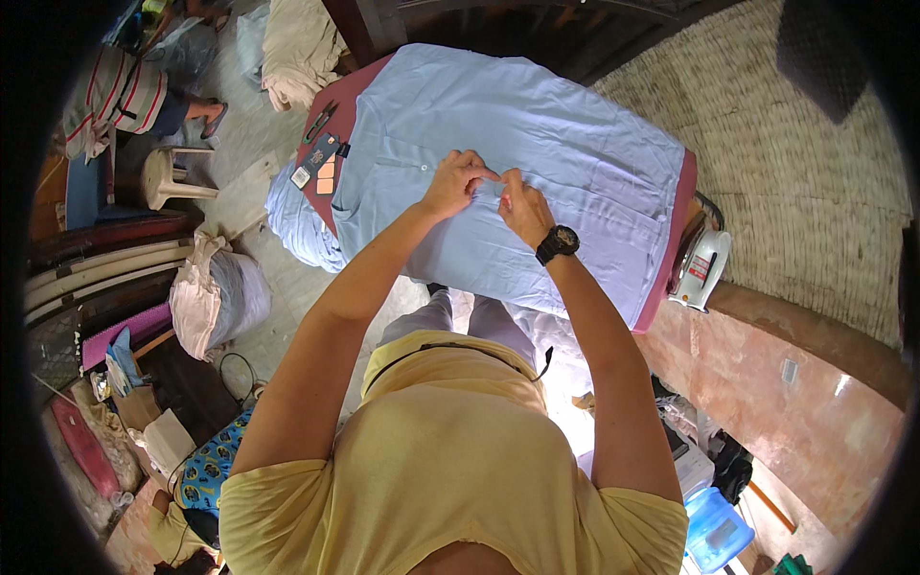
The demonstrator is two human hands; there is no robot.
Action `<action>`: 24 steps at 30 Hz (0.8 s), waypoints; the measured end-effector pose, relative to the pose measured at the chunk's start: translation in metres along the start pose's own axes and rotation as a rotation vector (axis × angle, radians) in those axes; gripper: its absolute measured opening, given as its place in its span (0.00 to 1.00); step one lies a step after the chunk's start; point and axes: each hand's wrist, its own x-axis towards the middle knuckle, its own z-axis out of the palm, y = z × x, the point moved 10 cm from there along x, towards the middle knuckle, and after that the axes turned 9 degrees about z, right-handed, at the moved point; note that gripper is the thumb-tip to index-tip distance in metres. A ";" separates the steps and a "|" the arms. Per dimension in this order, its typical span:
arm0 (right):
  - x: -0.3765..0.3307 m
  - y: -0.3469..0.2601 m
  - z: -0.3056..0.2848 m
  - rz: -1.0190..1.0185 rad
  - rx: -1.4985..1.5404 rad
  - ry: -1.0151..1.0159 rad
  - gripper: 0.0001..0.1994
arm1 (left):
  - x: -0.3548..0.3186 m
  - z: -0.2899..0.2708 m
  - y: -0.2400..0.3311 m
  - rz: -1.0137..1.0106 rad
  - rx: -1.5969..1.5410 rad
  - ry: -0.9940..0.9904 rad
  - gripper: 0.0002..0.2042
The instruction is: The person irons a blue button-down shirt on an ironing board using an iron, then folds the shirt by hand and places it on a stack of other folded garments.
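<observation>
A light blue shirt [575, 125] lies spread over a maroon padded board [680, 196], its collar end to the left. Along its middle runs the button front, where a small pale button [424, 168] shows. My left hand [455, 184] pinches the cloth of this front with bent fingers. Close beside it, my right hand [525, 209], below a black wristwatch [558, 243], is closed on the same strip with thumb and forefinger. The fingertips of both hands almost meet; whether a button sits between them is too small to tell.
A dark hang tag [316, 161] and dark thread snips [321, 123] lie at the board's left end. At the right end stands a white iron [702, 268]. More blue cloth [297, 225] hangs at left. A stool [171, 178] and stuffed bag [220, 297] stand on the floor.
</observation>
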 end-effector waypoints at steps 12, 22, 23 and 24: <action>0.002 0.004 0.003 0.096 0.129 -0.107 0.21 | -0.001 0.001 -0.003 -0.008 -0.014 0.017 0.19; -0.012 -0.005 0.019 -0.142 -0.208 -0.055 0.11 | 0.001 0.001 0.001 -0.008 -0.010 -0.028 0.15; -0.017 -0.008 0.018 -0.208 -0.249 -0.019 0.08 | 0.002 0.001 0.004 -0.027 -0.026 -0.050 0.15; -0.020 -0.003 0.019 -0.187 -0.288 -0.014 0.07 | 0.004 0.002 0.006 -0.045 -0.041 -0.072 0.15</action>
